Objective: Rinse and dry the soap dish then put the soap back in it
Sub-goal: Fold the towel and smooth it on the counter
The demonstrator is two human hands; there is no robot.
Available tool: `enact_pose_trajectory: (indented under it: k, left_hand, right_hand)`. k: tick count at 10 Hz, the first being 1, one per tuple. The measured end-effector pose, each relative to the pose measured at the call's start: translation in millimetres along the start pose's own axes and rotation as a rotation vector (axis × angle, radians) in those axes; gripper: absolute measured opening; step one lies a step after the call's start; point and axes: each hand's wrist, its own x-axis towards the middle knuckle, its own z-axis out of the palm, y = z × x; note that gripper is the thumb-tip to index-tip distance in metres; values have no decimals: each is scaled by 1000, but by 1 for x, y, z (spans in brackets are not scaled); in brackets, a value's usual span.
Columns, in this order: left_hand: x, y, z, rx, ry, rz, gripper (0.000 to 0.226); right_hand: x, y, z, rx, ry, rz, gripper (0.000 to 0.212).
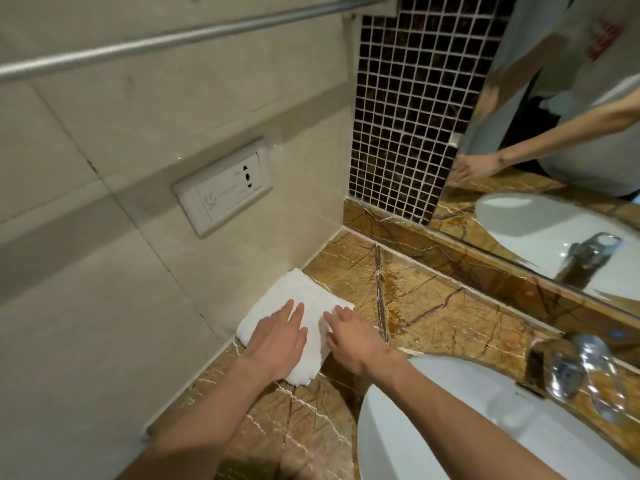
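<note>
Two hands [277,341] [349,344] flat on one white towel [313,299].

Two hands [277,344]; one towel [311,299]; one sink [450,427].

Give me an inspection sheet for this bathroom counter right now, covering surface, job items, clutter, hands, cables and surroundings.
Surface: brown veined marble counter, mostly bare.
Job's things: folded white towel lying flat against the wall; soap dish and soap not in view.
Clutter: nothing seen.
Hands: left hand palm down on the towel; right hand at the towel's right edge, fingers spread; neither holds anything.
Cables: nothing seen; wall socket has nothing plugged in.
Surroundings: white sink, chrome tap, mirror, dark mosaic tiles, towel rail.
</note>
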Motion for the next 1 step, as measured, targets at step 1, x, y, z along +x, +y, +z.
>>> enact_pose_trajectory:
  k: [1]
  left_hand:
    - [-16,0,-6,-6,-4,-18,56]
  right_hand:
    - [-22,-3,-6,48,31,71,38]
